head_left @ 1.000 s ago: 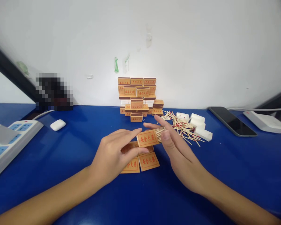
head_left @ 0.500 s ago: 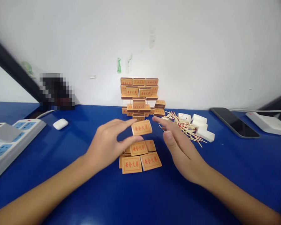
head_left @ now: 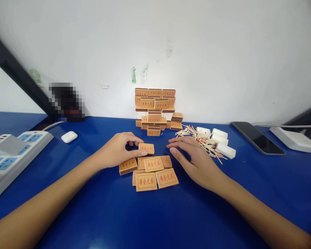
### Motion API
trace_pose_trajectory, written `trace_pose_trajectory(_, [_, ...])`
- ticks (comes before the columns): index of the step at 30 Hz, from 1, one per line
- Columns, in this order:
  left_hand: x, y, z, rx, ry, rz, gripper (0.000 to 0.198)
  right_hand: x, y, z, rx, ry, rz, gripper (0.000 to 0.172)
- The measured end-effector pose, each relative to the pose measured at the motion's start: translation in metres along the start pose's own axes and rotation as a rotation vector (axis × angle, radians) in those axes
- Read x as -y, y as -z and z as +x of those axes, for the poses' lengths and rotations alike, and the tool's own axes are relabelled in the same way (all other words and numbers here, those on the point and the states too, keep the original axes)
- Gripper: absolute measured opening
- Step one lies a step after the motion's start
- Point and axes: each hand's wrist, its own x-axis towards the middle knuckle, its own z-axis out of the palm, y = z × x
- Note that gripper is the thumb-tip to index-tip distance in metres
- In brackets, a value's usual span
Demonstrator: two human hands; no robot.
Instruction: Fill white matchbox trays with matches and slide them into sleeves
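Observation:
My left hand (head_left: 123, 150) grips a matchbox (head_left: 148, 147), its thumb along the near edge and its fingers at the far left corner. Just below that hand lies another matchbox (head_left: 128, 166) at an angle. Several more lie flat and overlapping in front, such as the matchbox (head_left: 153, 164) in the middle and the matchbox (head_left: 167, 178) at the near right. To the right, my right hand (head_left: 193, 159) hovers with its fingers stretched out and nothing in it. Behind both hands a stacked matchbox structure (head_left: 154, 103) stands by the wall.
Loose red-tipped matches (head_left: 206, 143) lie in a pile right of the stack, beside several white inner trays (head_left: 226, 150). Farther right are a phone (head_left: 257, 137) and a white box-shaped device (head_left: 294, 139). On the left are a white earbud case (head_left: 69, 137) and a power strip (head_left: 48, 137).
My left hand has moved left and down with the matchbox, uncovering another matchbox on the left. My right hand stays on the right, its fingers a little lower. The view has shifted slightly.

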Motion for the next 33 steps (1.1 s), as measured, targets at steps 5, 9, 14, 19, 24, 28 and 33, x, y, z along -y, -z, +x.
trace_pose_trajectory(5, [0.0,0.008,-0.001,0.058,0.051,-0.015,0.034,-0.002,0.001,0.0,0.003,0.017,-0.006,0.026])
trace_pose_trajectory(9, [-0.001,0.008,-0.002,0.067,0.001,-0.021,0.021,-0.003,0.0,0.001,0.017,0.019,0.008,0.024])
trace_pose_trajectory(14, [0.0,0.009,-0.001,0.106,0.019,-0.014,0.022,0.0,0.001,0.0,0.074,0.034,-0.036,0.018])
trace_pose_trajectory(19, [-0.002,0.021,-0.003,0.143,0.04,-0.001,0.039,0.004,0.005,-0.001,0.139,-0.026,-0.046,0.021])
trace_pose_trajectory(24, [-0.004,0.049,-0.018,0.289,0.143,0.154,0.071,0.003,0.009,0.001,0.221,-0.152,-0.076,0.03])
trace_pose_trajectory(28, [-0.009,0.057,-0.026,0.412,0.198,0.171,0.05,0.002,0.01,0.001,0.206,-0.133,-0.095,0.031])
trace_pose_trajectory(33, [-0.008,0.058,-0.022,0.416,0.169,0.214,0.028,0.002,0.012,0.002,0.216,-0.143,-0.106,0.032])
